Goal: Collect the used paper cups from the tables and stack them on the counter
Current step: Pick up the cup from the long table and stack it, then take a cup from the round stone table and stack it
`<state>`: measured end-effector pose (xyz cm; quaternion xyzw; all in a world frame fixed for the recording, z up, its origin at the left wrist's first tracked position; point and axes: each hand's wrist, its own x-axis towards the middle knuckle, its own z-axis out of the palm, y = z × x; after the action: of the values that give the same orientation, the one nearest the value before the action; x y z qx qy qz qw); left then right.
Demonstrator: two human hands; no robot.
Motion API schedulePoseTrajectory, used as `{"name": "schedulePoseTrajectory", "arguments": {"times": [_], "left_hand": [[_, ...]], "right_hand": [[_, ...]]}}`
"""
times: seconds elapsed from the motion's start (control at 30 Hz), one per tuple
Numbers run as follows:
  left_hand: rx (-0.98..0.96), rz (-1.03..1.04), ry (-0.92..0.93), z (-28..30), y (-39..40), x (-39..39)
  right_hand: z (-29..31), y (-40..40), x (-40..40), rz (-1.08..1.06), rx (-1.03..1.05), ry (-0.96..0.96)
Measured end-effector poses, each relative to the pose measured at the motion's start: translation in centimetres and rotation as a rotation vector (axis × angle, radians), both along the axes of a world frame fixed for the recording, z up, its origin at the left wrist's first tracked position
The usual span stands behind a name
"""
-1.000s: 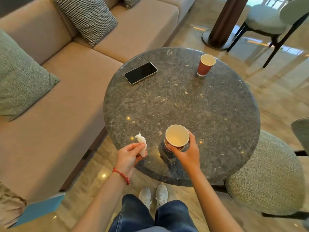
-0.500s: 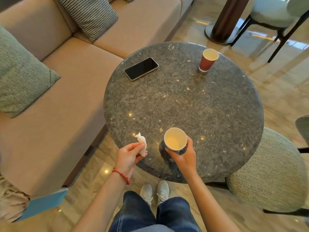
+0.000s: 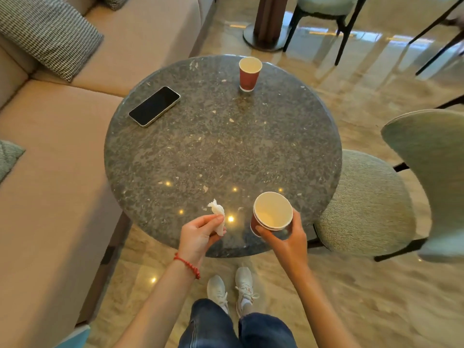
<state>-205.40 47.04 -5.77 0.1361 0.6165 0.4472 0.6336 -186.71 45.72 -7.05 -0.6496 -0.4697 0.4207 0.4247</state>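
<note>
I'm seeing the right hand's (image 3: 286, 237) palm side hidden behind the cups (image 3: 272, 214), so I'm only reading fingertips and thumb. The rim is showing doubled edges, looking like nested cups, but I'm not able to count them. The lower part of the stack is covered by the fingers. The sofa (image 3: 50, 172) and chair (image 3: 426, 177) are running off frame.

The stack is sitting in the right grip, held over the near edge of the round counter (image 3: 221, 151), mouth tilted toward me. A single cup (image 3: 249, 74) is standing upright at the far edge, well apart from both hands. A phone (image 3: 154, 106) is lying face up on the left side.

The right grip is curling round the stack's wall, thumb on the near side, fingers on the far. The left hand (image 3: 200, 234) is pinching a crumpled tissue (image 3: 218, 217) between thumb and fingers, just beside the stack, not touching it.
</note>
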Motion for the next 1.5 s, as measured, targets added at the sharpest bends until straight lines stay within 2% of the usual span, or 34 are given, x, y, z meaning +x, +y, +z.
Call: {"name": "schedulePoseTrajectory", "arguments": {"times": [0.3, 0.6, 0.87, 1.13, 1.5], "left_hand": [[-0.002, -0.299, 0.022, 1.0, -1.8, 9.0], [0.011, -0.581, 0.034, 1.1, -7.4, 23.7], [0.006, -0.941, -0.007, 1.3, -16.5, 40.3], [-0.007, -1.326, 0.04, 2.7, -24.6, 52.7], [0.017, -1.569, 0.009, 2.9, -28.6, 66.7]], "right_hand": [[0.8, -7.3, 7.4, -0.289, 0.018, 0.128], [1.0, -18.1, 18.8, -0.567, 0.033, 0.206], [0.7, -31.2, 30.1, -0.915, 0.059, 0.184], [1.4, -41.3, 35.8, -1.326, 0.069, 0.082], [1.3, -45.5, 44.3, -1.613, 0.054, 0.055]]}}
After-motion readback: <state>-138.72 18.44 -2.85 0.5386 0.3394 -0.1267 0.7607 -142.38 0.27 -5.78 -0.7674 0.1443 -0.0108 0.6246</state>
